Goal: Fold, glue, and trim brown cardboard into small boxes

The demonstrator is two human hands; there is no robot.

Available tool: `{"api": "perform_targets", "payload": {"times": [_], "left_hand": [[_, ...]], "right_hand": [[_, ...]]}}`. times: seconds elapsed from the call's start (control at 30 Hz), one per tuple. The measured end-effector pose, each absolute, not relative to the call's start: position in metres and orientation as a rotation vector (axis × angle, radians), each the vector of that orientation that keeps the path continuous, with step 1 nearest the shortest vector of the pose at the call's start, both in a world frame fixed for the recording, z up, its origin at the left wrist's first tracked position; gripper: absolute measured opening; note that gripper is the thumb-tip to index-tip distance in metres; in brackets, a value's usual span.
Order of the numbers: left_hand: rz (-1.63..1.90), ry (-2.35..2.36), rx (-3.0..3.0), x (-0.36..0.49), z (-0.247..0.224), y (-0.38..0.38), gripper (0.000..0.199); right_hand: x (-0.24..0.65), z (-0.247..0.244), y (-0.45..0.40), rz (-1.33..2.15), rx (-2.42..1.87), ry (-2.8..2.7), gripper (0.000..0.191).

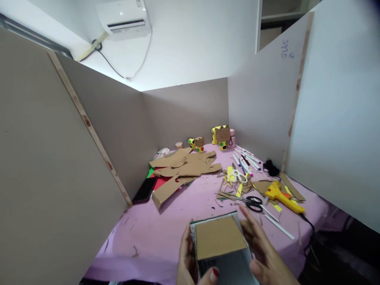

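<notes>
A small box (221, 237) with a brown cardboard panel on top and grey-white sides is held between both hands at the table's front edge. My left hand (187, 257) wraps its left side, the thumb with a red nail lying over the near face. On the right side my right hand (263, 249) presses against the box, its fingers extended along the edge and the thumb near the front corner. Black-handled scissors (254, 203) lie just beyond the box to the right.
On the pink-covered table (148, 237) lie cut cardboard pieces (190, 164), a dark phone (145, 190), white scissors (238, 177), markers (249, 160) and a yellow glue gun (283, 198) with a cord. Decorated cardboard figures (222, 136) stand at the back. Grey partitions (184, 111) enclose the table.
</notes>
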State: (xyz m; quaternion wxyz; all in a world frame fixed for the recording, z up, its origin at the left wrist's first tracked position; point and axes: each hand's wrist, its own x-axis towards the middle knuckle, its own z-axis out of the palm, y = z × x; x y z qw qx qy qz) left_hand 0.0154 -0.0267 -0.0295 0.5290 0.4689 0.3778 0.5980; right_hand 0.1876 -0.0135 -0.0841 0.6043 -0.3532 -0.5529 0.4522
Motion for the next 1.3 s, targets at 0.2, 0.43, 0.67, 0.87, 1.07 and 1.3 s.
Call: {"api": "perform_targets", "payload": {"times": [0.2, 0.43, 0.67, 0.87, 1.07, 1.3], "left_hand": [[1.335, 0.803, 0.956, 0.011, -0.047, -0.007, 0.132], [1.159, 0.711, 0.897, 0.010, -0.051, -0.009, 0.103], [1.160, 0.701, 0.782, 0.009, -0.060, -0.007, 0.102], [1.279, 0.759, 0.749, 0.026, -0.069, -0.016, 0.148], [1.383, 0.758, 0.826, 0.031, -0.049, -0.030, 0.141], [1.204, 0.797, 1.174, 0.007, -0.048, -0.009, 0.147]], "right_hand": [[0.188, -0.056, -0.022, 1.313, -0.852, -0.926, 0.088], [0.190, -0.050, -0.026, 1.353, -0.922, -0.771, 0.078], [0.193, -0.052, -0.025, 1.267, -0.963, -0.841, 0.081], [0.177, -0.068, -0.026, 1.212, -0.958, -0.774, 0.083], [0.171, -0.085, -0.031, 1.111, -0.882, -0.860, 0.097], [0.218, -0.062, -0.025, 0.992, -1.033, -1.437, 0.112]]}}
